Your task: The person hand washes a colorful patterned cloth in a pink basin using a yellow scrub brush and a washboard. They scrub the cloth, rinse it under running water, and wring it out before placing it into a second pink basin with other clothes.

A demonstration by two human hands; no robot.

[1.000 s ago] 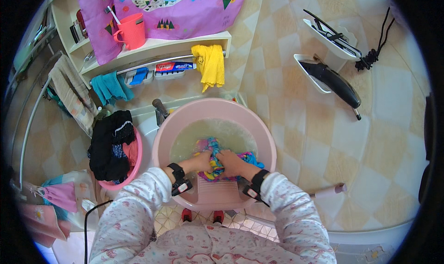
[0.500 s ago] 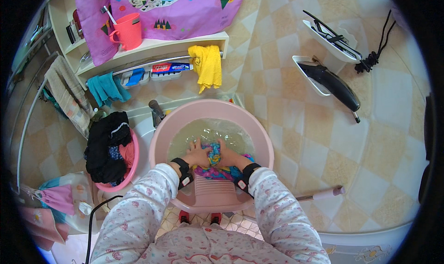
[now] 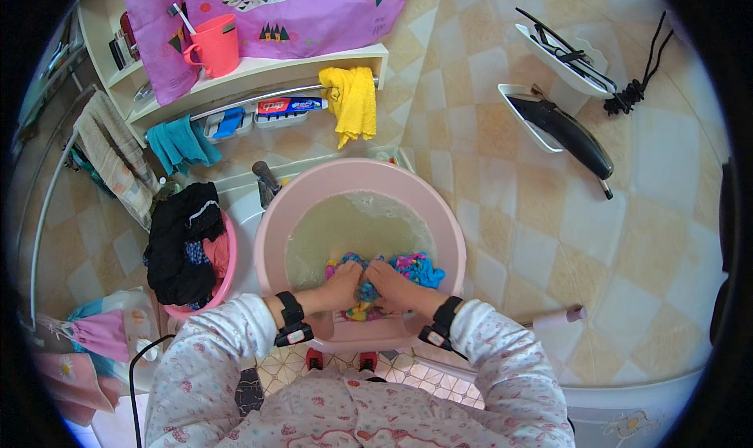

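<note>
Bright cloth (image 3: 420, 269) in my grip
My left hand (image 3: 342, 286) and right hand (image 3: 394, 286) curl closed round it; folds spill toward two and six o'clock.

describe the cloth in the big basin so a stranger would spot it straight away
Find the large pink basin at the centre. At its near side, a bunched cloth shows between and beside the left hand and the right hand. Its bright blue, pink and yellow mix sets it apart from the plain yellow cloth hanging beyond the basin.
</note>
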